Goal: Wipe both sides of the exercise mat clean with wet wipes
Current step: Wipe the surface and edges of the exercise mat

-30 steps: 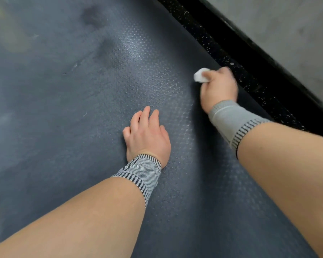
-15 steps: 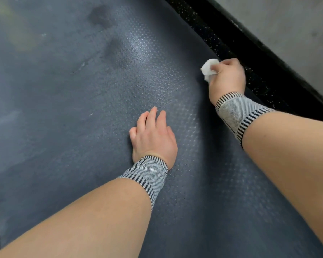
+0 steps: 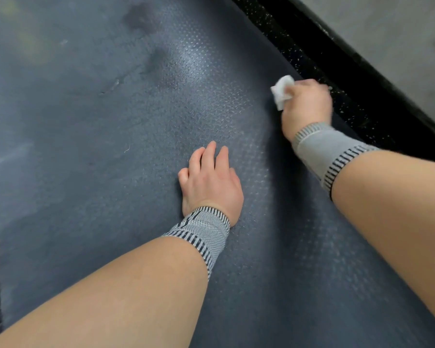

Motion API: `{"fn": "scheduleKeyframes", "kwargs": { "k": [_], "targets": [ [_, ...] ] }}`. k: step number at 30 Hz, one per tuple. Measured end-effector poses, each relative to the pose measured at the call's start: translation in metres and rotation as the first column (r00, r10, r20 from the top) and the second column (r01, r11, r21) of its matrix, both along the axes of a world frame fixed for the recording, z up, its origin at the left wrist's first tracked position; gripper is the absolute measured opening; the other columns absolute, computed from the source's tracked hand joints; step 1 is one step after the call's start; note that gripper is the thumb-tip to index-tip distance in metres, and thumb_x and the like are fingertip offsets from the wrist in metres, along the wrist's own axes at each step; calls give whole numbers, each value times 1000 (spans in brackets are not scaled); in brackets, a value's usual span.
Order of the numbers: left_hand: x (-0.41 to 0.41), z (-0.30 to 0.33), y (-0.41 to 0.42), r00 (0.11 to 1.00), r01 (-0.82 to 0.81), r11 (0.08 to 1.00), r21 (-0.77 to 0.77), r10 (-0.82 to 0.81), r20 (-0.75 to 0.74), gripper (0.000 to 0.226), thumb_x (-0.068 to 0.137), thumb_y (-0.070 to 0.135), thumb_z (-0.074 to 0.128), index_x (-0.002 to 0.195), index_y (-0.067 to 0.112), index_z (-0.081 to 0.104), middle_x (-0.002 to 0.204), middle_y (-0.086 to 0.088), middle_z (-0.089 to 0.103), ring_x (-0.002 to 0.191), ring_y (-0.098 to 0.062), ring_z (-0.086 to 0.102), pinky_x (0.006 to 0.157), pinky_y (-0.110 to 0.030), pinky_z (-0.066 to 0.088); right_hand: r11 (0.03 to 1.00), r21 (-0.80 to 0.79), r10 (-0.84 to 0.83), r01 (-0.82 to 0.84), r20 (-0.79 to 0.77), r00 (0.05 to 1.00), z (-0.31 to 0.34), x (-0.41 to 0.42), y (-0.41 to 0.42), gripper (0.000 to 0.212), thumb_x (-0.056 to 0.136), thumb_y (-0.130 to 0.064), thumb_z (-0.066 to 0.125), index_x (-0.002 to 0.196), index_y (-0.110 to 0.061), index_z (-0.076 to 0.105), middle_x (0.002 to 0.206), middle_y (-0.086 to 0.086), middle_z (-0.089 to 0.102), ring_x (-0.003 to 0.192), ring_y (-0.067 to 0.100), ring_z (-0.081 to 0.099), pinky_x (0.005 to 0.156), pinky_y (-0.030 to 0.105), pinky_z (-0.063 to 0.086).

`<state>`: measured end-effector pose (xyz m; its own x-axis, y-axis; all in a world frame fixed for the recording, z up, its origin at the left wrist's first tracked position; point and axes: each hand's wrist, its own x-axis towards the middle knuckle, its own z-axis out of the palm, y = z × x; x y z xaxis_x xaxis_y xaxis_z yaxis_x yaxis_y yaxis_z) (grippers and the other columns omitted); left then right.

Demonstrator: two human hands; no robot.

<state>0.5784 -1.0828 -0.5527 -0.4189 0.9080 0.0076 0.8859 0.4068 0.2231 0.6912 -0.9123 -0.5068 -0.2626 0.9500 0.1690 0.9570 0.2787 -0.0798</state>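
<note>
1. The exercise mat [image 3: 91,172] lies flat on the floor, dark blotches near its far end.
2. Left hand [image 3: 211,182] rests flat, fingers relaxed, bracing.
3. Right hand [image 3: 305,104] grips a crumpled wet wipe [image 3: 281,92] at the mat's right edge; wiping this side looks underway, so the next strokes should probably work leftward toward the blotches.

Both bare forearms entered from the lower edge of the frame and reached toward its upper part. The left hand [image 3: 211,182] lay palm down at centre frame, fingers straight and close together, pointing toward the top. A striped knit wrist band [image 3: 201,234] circled the left wrist. The right hand [image 3: 307,106], at upper right, showed its back to the camera, its fingers curled in a closed grip. A grey band with striped edges [image 3: 329,154] covered the right wrist.
</note>
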Motion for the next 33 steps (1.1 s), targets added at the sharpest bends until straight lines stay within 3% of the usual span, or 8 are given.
{"fn": "scheduleKeyframes", "kwargs": {
  "k": [3, 6, 10, 13, 19, 24, 29, 33],
  "targets": [
    [0, -1, 0, 1000, 5, 1000, -6, -5, 4, 49, 97, 36, 38, 145, 27, 39, 155, 6, 31, 141, -18, 23, 105, -41, 22, 974, -79, -211, 213, 28, 977, -3, 16, 9, 20, 90, -11, 48, 105, -2, 58, 108, 19, 61, 102, 36, 54, 88, 37, 37],
    [0, 1, 0, 1000, -1, 1000, 1, 1, -1, 49, 96, 35, 40, 144, 27, 40, 155, 6, 32, 140, -18, 25, 104, -41, 23, 983, -163, -106, 86, -122, 987, -14, -11, -18, 28, 88, -6, 45, 111, -8, 60, 115, 15, 60, 107, 32, 53, 89, 32, 38],
    [0, 2, 0, 1000, 3, 1000, 0, -3, -4, 49, 96, 35, 43, 144, 25, 42, 154, 5, 33, 140, -18, 26, 103, -41, 24, 957, -182, 187, -227, -215, 959, -23, -40, -57, 33, 93, -10, 45, 119, -18, 63, 123, 3, 60, 113, 25, 48, 94, 29, 41],
    [-1, 4, 0, 1000, 7, 1000, -25, -7, 3, 49, 98, 36, 39, 146, 26, 38, 156, 7, 29, 141, -17, 23, 106, -41, 23, 942, -189, 203, -279, -342, 918, -24, -34, -59, 30, 95, -13, 48, 119, -19, 65, 127, -3, 60, 119, 23, 45, 97, 25, 33],
    [-23, 17, -10, 983, 118, 992, -34, -112, 147, 46, 98, 29, 43, 144, 26, 42, 155, 10, 30, 140, -13, 20, 110, -39, 23, 954, -117, 225, -277, -332, 916, -31, -36, -64, 28, 92, -8, 50, 114, -11, 68, 123, 0, 63, 112, 28, 46, 94, 31, 39],
    [-80, 19, -52, 989, -125, 991, -53, 129, 77, 47, 94, 27, 50, 141, 21, 48, 152, 5, 35, 137, -21, 25, 108, -44, 26, 962, -70, 229, -265, -328, 916, -34, -37, -65, 26, 89, -7, 49, 110, -8, 65, 116, 8, 61, 104, 32, 46, 83, 36, 44],
    [-86, 12, -64, 994, -102, 993, -59, 105, 39, 48, 97, 31, 44, 143, 18, 44, 150, 1, 37, 138, -22, 27, 109, -41, 20, 971, -40, 210, -237, -341, 916, -33, -40, -67, 32, 90, -4, 46, 119, -11, 55, 116, 9, 57, 98, 32, 45, 78, 32, 35],
    [-85, 10, -64, 995, -97, 993, -72, 98, 19, 49, 97, 32, 41, 145, 20, 40, 152, 2, 34, 138, -20, 25, 109, -39, 18, 981, -115, 118, -154, -273, 955, -32, -46, -66, 41, 88, 0, 44, 122, -17, 61, 126, 1, 55, 107, 30, 40, 81, 23, 27]
  ]
}}
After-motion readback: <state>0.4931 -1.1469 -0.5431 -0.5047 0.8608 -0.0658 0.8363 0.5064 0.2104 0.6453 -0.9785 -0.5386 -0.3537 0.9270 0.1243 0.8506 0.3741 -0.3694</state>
